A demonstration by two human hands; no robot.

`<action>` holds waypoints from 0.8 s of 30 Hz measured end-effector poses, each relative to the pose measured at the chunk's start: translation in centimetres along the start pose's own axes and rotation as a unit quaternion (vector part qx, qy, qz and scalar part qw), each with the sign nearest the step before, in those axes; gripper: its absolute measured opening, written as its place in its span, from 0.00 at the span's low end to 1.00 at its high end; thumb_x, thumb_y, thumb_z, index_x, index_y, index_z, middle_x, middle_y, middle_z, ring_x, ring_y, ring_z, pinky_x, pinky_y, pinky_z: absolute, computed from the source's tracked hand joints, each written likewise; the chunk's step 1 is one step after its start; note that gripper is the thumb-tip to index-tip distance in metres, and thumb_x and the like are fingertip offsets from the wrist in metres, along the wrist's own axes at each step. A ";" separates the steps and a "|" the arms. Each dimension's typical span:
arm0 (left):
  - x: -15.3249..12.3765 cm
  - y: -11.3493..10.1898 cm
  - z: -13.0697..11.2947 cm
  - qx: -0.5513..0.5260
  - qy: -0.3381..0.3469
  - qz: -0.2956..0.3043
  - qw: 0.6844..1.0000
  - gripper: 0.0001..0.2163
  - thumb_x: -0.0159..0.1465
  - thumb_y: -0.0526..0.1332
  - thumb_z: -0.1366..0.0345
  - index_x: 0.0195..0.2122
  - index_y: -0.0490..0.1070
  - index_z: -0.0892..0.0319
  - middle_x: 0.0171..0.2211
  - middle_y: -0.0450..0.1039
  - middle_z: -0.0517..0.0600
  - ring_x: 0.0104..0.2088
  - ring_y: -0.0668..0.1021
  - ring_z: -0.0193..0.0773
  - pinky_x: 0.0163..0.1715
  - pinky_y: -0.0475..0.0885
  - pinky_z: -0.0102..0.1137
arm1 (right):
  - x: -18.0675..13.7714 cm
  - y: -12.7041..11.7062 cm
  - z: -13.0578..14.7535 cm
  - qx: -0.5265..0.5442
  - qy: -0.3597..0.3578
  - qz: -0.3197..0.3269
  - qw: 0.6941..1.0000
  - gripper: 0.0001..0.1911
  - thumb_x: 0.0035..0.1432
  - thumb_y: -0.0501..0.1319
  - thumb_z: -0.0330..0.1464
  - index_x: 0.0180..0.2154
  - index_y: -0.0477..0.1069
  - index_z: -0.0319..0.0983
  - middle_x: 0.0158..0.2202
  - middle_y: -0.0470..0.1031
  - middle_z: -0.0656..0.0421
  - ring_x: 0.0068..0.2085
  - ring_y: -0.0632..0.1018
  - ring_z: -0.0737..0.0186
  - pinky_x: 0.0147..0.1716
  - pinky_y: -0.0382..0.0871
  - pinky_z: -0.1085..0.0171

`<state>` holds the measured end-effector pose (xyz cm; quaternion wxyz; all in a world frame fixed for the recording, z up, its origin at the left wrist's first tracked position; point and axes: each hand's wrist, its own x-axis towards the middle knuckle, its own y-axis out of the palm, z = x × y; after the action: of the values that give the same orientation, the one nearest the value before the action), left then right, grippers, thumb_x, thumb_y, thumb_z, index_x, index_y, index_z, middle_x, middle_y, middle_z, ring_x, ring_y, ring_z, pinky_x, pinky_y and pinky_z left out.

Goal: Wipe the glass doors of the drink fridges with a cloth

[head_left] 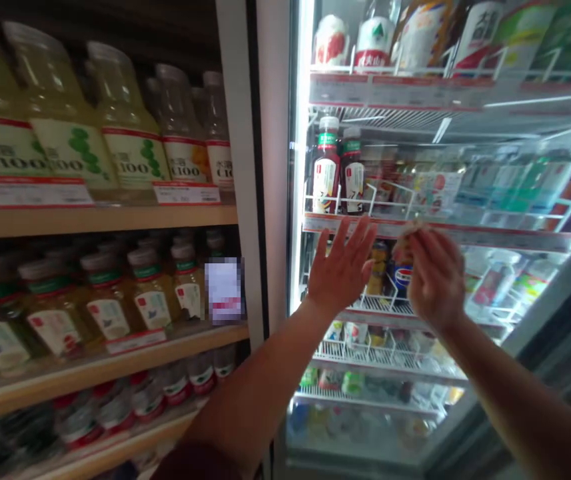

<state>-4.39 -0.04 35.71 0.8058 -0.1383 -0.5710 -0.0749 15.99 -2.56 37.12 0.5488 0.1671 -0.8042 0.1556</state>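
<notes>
My left hand (340, 267) is raised palm-forward with its fingers spread, in front of the red price strip (495, 236) of a lit drinks cooler. Nothing is in it. To its right, my right hand (436, 280) is closed, fingertips pinched together near the same strip. Something pale may be at those fingertips, but blur hides what it is. Just above my left fingers stand two dark red juice bottles (326, 175) with white caps and cream labels. Between my hands, one shelf lower, a dark bottle with a Pepsi logo (403, 276) is partly covered.
White wire dividers (372, 197) split the cooler shelves into lanes. Wooden shelves (115, 222) on the left carry rows of yellowish drink bottles (125, 127). A grey upright post (238, 120) separates the two units. The cooler's dark frame (555, 333) slants across the lower right.
</notes>
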 end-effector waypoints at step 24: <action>-0.1 -0.1 0.1 -0.024 0.000 0.010 1.000 0.30 0.74 0.54 0.57 0.74 0.52 0.62 0.75 0.45 0.52 0.76 0.38 0.48 0.75 0.36 0.50 | 4.2 0.5 -2.1 -0.040 0.047 -0.084 0.995 0.30 0.70 0.54 0.23 0.68 0.63 0.51 0.63 0.74 0.54 0.63 0.75 0.42 0.61 0.72 0.39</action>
<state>-4.56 -0.06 35.69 0.8028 -0.1636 -0.5678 -0.0803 16.09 -1.64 41.79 0.6033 0.2051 -0.7661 0.0844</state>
